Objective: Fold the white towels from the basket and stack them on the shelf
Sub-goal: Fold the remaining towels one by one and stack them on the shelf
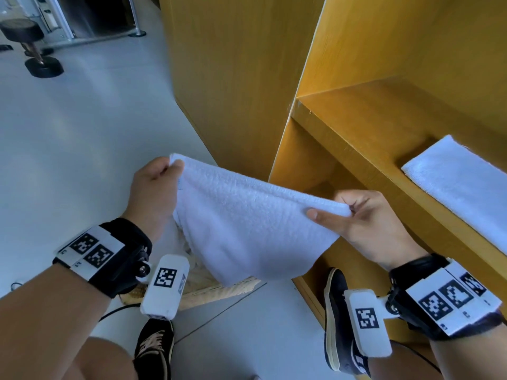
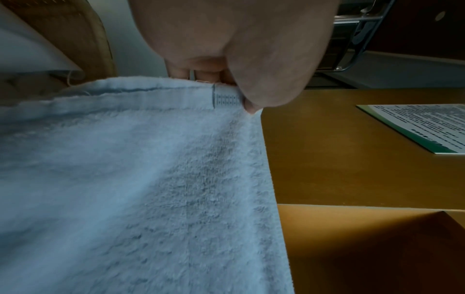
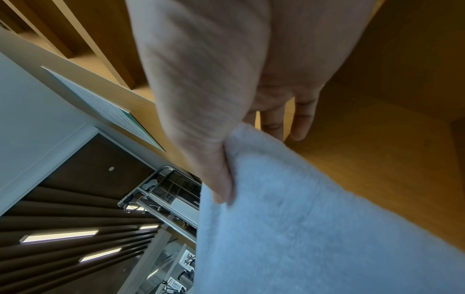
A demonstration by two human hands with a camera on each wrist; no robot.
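Left hand pinching 1 towel corner, right hand pinching the other, above the basket. Mid-fold, probably; next, bringing corners together evenly. Folded towel already on the shelf, right.

Two white towels: one held, one folded on shelf; one basket; two hands.

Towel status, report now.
Left hand and right hand each pinch a top corner of the towel, spread in the air. One folded towel on shelf. Nothing blocking.
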